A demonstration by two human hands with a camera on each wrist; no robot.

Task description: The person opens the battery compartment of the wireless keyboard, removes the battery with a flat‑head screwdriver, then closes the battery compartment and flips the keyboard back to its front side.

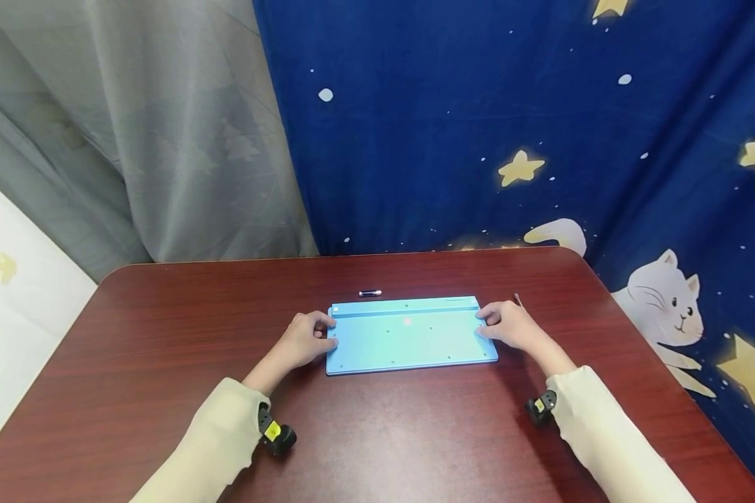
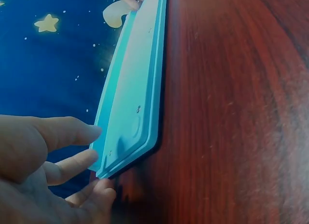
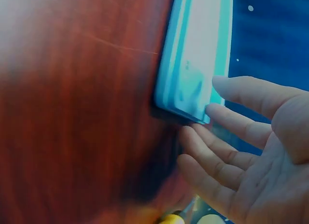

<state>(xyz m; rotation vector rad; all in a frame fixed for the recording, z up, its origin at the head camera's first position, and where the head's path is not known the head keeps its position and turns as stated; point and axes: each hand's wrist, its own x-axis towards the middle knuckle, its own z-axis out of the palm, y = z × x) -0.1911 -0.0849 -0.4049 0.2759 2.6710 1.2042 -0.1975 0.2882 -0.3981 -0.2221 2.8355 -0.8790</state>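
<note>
A light blue keyboard (image 1: 409, 346) lies underside up on the table, small screws dotting its back and a raised strip along its far side. At its left end my left hand (image 1: 305, 339) holds the edge, thumb and a fingertip over the surface. My right hand (image 1: 509, 326) holds the opposite end the same way. In the left wrist view, other fingertips (image 2: 104, 185) sit low beside the keyboard's corner (image 2: 130, 147). The right wrist view shows the thumb (image 3: 231, 86) over the top and lower fingers by the edge.
Behind the keyboard lies a small dark and silver cylinder, like a battery (image 1: 370, 293). A thin metal shaft (image 1: 518, 300) pokes out beyond the right hand; a yellow handle end (image 3: 171, 219) shows in the right wrist view. A blue curtain (image 1: 415, 140) hangs past the brown table's (image 1: 163, 335) far edge.
</note>
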